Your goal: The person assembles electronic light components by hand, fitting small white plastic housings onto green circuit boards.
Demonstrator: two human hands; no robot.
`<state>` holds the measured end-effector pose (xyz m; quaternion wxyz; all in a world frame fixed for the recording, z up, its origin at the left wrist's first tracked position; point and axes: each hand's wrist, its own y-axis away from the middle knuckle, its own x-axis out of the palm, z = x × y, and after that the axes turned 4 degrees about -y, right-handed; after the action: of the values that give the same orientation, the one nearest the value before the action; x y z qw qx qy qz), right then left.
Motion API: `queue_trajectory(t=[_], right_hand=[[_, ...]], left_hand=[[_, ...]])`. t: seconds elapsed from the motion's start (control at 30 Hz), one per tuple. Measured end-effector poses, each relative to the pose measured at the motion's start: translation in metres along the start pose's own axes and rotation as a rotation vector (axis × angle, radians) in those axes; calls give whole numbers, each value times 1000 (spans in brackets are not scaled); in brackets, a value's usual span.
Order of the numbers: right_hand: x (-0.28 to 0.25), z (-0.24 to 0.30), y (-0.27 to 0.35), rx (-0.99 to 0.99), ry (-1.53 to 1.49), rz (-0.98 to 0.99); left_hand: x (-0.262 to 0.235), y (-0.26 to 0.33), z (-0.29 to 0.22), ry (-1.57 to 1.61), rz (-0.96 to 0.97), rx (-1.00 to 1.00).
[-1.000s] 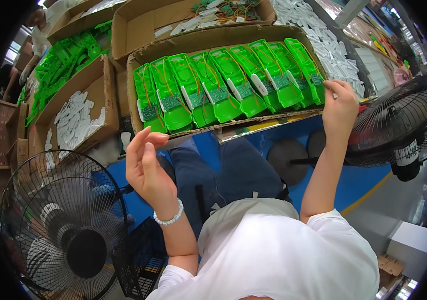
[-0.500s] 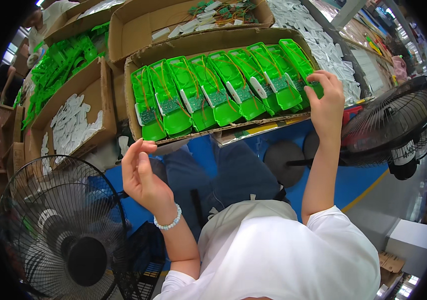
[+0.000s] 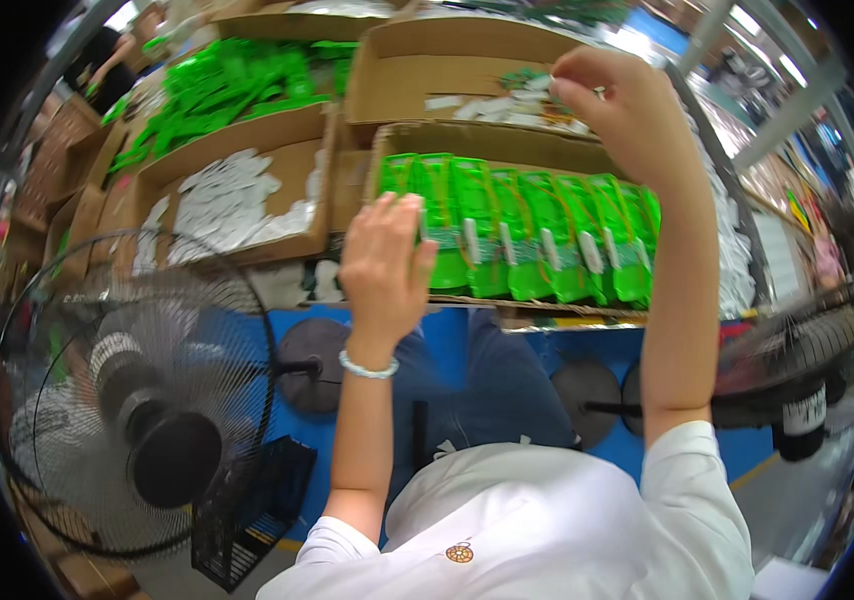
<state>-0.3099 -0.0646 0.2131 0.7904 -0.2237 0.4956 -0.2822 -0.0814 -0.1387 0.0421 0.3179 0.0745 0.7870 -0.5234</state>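
Place: a factory workshop, apparently for assembly.
Boxes: open cardboard boxes (image 3: 272, 128) side by side, parts sorted between them.
Parts: a row of alike green plastic shells (image 3: 473, 192) with circuit boards (image 3: 566, 254); heaps of white pieces (image 3: 227, 200).
Fans: two black standing fans (image 3: 175, 460), one each side.
Floor: blue floor (image 3: 437, 338).
Company: another person (image 3: 104, 68), upper left.

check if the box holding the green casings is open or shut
Open: no lid covers the cardboard box, and the green casings show inside.
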Motion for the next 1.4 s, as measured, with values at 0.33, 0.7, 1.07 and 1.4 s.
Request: queue_trajectory(t=[0.33, 0.7, 1.07, 1.4], right_hand=[[178, 41, -92, -345, -289, 624], [337, 10, -171, -70, -25, 554], [428, -89, -256, -48, 78, 760], [247, 4, -205, 189, -693, 667]], left_hand=[[-2, 6, 3, 56, -37, -43], [-5, 10, 5, 110, 17, -67], [3, -2, 1, 209, 57, -114], [-9, -2, 9, 493, -53, -222]])
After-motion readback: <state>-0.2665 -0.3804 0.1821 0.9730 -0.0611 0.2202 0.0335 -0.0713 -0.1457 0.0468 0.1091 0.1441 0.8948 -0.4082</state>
